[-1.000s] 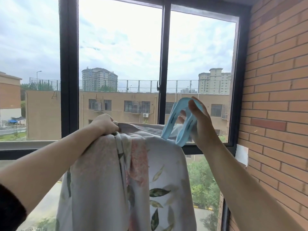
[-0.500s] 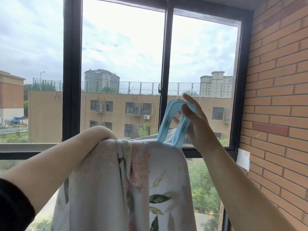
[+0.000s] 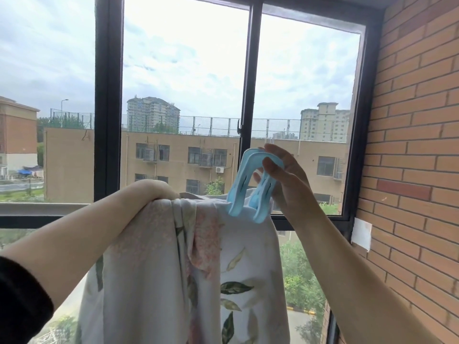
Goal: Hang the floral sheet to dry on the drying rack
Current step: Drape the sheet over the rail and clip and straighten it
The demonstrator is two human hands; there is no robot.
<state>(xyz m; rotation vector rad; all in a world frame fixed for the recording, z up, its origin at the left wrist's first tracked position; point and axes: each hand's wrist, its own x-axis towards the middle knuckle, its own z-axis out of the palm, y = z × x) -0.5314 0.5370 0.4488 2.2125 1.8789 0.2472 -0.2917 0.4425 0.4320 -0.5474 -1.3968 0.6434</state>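
Observation:
The floral sheet [image 3: 188, 274], pale with pink blossoms and green leaves, hangs down in front of me from a bar that it hides. My left hand [image 3: 159, 191] lies over the sheet's top fold, with its fingers hidden behind the cloth. A large light-blue plastic clip [image 3: 250, 187] sits astride the top of the sheet at its right end. My right hand [image 3: 285, 184] holds the clip's upper handles between thumb and fingers.
A black-framed window [image 3: 246, 83] fills the view ahead, with buildings and trees outside. A brick wall [image 3: 417, 145] stands close on the right, with a white patch [image 3: 361, 234] stuck low on it. The drying rack itself is hidden.
The clip has come down from above the sheet onto its top edge, carried by my right hand. My left hand has stayed on the fold.

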